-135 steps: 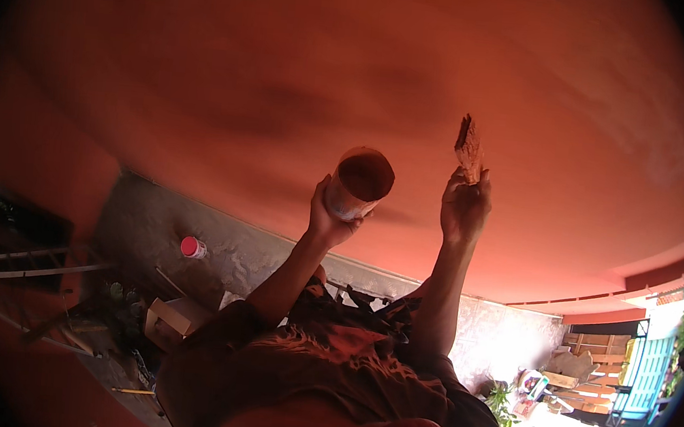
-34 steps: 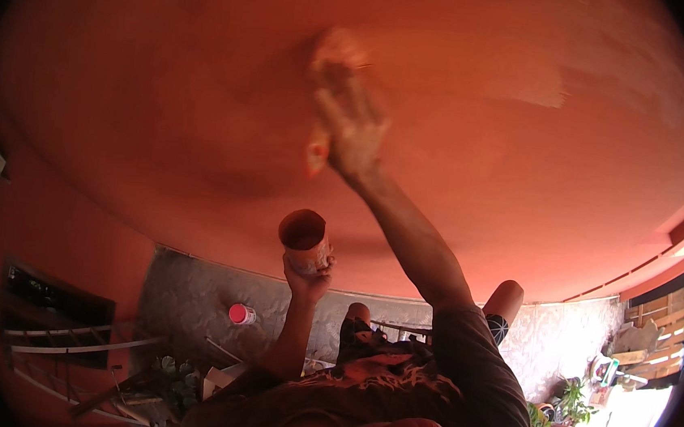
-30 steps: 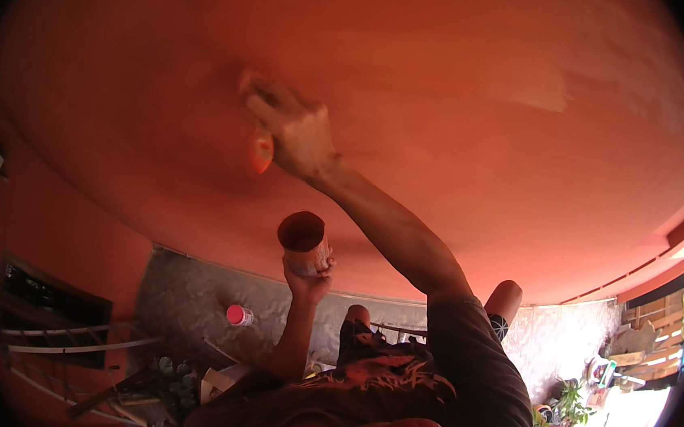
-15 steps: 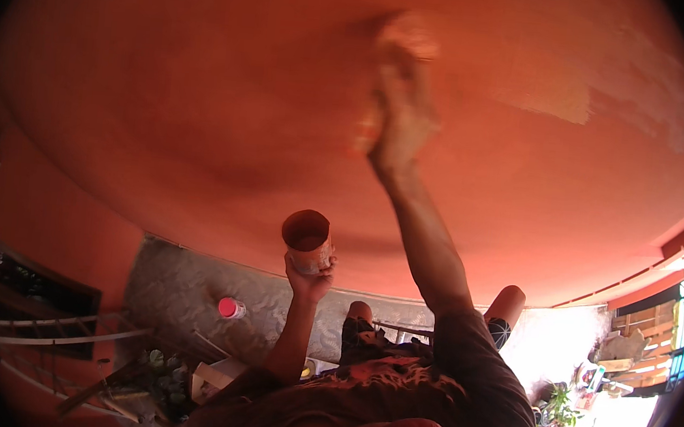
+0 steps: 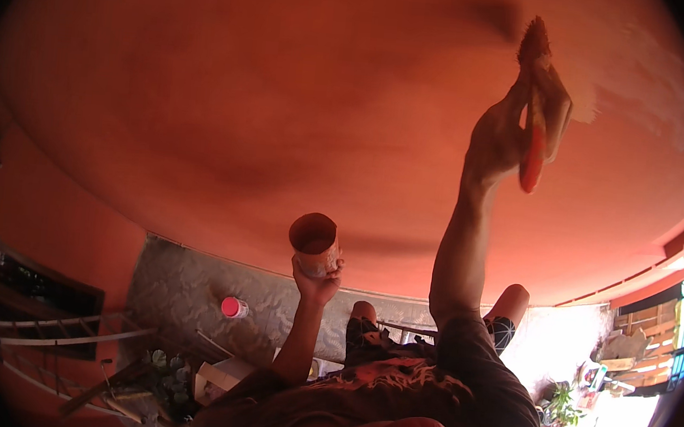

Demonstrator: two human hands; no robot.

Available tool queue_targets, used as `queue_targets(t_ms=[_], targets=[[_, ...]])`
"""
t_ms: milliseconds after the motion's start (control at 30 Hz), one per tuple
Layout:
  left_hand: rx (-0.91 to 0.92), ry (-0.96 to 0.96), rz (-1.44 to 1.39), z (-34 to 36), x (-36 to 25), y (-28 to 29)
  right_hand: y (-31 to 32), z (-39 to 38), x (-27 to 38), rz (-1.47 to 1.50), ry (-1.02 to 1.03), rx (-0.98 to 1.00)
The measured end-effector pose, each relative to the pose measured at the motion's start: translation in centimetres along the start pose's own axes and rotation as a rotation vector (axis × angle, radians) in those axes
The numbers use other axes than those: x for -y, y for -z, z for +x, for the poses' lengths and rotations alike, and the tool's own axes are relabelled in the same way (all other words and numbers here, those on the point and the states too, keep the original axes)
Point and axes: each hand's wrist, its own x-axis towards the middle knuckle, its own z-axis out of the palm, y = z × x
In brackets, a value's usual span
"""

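A paintbrush (image 5: 534, 149) with a red-orange handle and dark bristles is gripped in my right hand (image 5: 505, 134), raised high at the upper right. Its bristles point up, close to the orange wall (image 5: 286, 103); whether they touch it I cannot tell. Lower down, my left hand (image 5: 318, 283) holds a paint-smeared cup (image 5: 314, 248) from below and the side. The cup's mouth tilts toward me, its inside dark orange. To the right of the brush, a paler patch (image 5: 586, 101) with a ragged edge shows on the wall.
A container with a pink-red lid (image 5: 231, 308) stands on the grey ground (image 5: 181, 281) at the lower left. Beside it are a metal ladder-like frame (image 5: 70, 340) and a box (image 5: 222, 378). Potted plants (image 5: 561, 403) and stacked wood (image 5: 644, 342) are at the right.
My right hand has swung to the right with the paintbrush, from the wall's middle toward the paler patch. The cup in my left hand has shifted slightly right.
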Motion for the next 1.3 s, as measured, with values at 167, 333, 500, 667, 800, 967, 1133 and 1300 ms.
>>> queue_targets(t_ms=[167, 333, 500, 667, 800, 967, 1133, 1300], targets=[[-0.124, -0.037, 0.009, 0.0, 0.7, -0.8, -5.1, -8.2, 5.1, 0.019, 0.198, 0.547], [-0.135, -0.081, 0.013, -0.2, 0.6, -0.4, -7.9, -8.9, 8.6, 0.256, 0.166, 0.775], [-0.084, -0.048, -0.008, -0.1, 0.6, -0.4, -4.9, -2.9, -1.1, 0.211, 0.062, 0.342], [-0.146, -0.083, 0.023, -0.2, 0.7, -0.6, -2.4, -0.5, 0.2, -0.017, 0.081, 0.117], [-0.088, -0.078, 0.029, -0.3, 0.4, 0.6, -5.9, -6.5, 5.4, -0.014, 0.184, 0.597], [-0.152, -0.080, -0.005, -0.2, 0.4, -0.5, -7.7, -10.9, 9.1, 0.332, 0.279, 1.070], [-0.040, -0.061, 0.014, -0.2, 0.3, -0.1, -7.7, -1.9, 1.7, 0.234, 0.074, 0.490], [-0.048, -0.069, 0.002, -0.5, 0.2, 0.1, -5.4, 1.3, 2.4, 0.084, 0.055, 0.215]])
